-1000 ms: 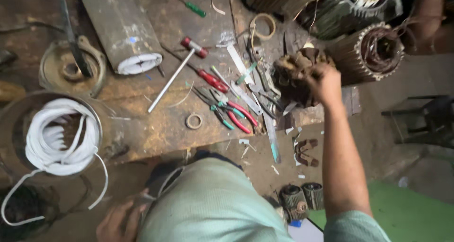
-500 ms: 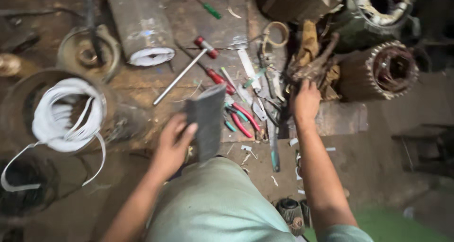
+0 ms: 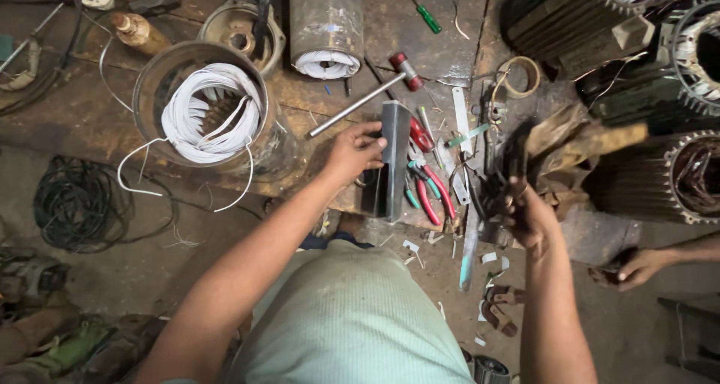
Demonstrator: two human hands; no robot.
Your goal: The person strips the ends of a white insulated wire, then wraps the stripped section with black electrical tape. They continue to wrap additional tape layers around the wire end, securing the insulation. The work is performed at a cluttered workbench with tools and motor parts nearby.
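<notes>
Left hand clenched on dark grey folded metal strip at near edge of stained wooden bench, just left of red-handled pliers. Right hand closed around blurred rusty brown bundle, farther right. Best kept firm at mid-length, clear of loose tools.
</notes>
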